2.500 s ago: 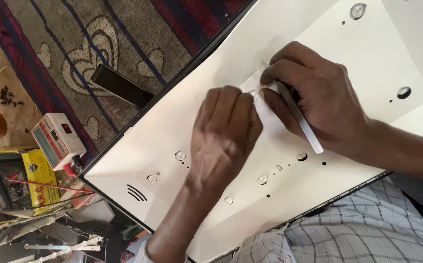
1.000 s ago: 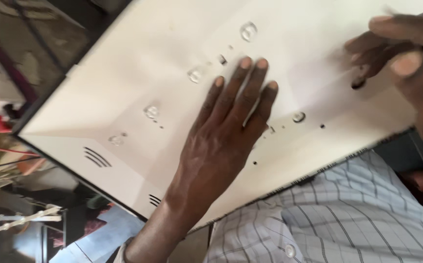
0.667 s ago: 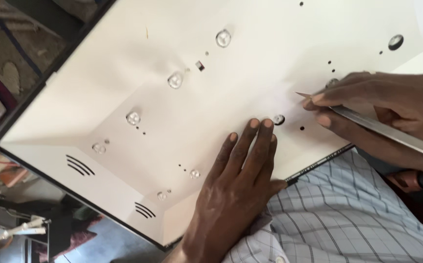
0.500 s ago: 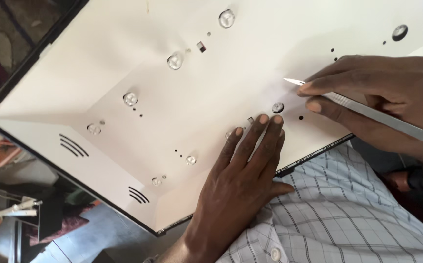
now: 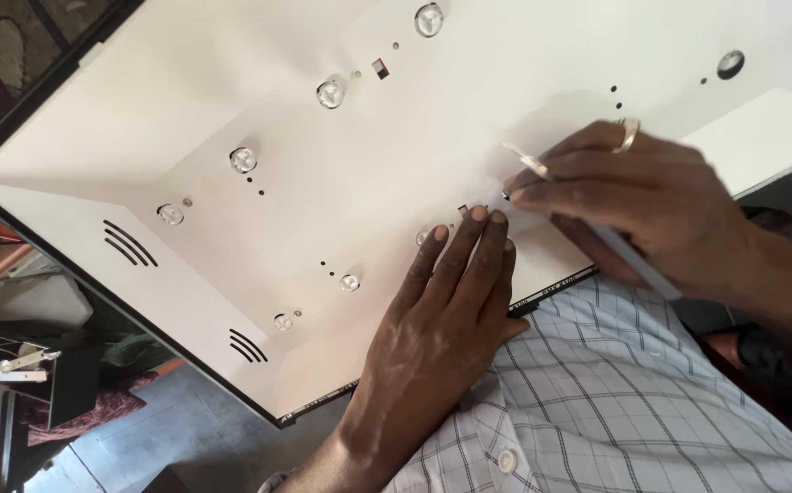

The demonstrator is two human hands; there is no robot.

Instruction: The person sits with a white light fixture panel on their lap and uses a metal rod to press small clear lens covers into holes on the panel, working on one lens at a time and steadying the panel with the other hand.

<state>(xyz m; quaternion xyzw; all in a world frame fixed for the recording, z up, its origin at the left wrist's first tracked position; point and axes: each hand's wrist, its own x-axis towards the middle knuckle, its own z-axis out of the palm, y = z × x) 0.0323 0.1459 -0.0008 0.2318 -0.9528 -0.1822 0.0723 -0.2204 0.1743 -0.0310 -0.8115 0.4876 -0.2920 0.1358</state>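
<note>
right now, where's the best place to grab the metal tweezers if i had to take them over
Take the tweezers by the long bare shank trailing behind the right hand, coming from the lower right. The thin tips are pinched under the fingers against the white panel, beside the left hand.

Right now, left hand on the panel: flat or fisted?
Flat: left hand lies palm-down, fingers spread straight on the white panel.

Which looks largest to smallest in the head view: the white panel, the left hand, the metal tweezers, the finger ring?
1. white panel
2. left hand, nearer the camera, so somewhat enlarged
3. metal tweezers, partly hidden by the right hand
4. finger ring
</note>
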